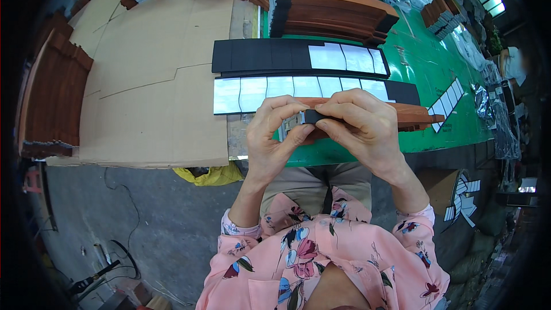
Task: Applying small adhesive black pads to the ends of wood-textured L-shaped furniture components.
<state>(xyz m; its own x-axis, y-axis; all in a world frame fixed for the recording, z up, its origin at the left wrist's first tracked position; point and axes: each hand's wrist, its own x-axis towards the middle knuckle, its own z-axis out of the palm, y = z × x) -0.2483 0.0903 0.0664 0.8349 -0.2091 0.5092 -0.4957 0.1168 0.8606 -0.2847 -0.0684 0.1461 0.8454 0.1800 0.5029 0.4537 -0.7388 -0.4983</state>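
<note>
My left hand [270,132] and my right hand [364,126] meet above the table's near edge, fingers pinched together. Between their fingertips is a small black pad [311,116], with a pale grey end on its left side. A long reddish-brown wooden piece [413,116] runs under my right hand and sticks out beyond it; my fingers hide whether the pad touches it. Just past my hands lie two black pad strips, the nearer one [402,92] mostly covered with white backing, the farther one [258,56] mostly bare black.
A stack of curved brown wooden pieces [333,8] stands beyond the strips. Another stack [54,95] sits on the cardboard [155,103] at left. On the green tabletop [413,57] lies a scrap of white backing [446,105]. A bin [436,189] with backing scraps stands at lower right.
</note>
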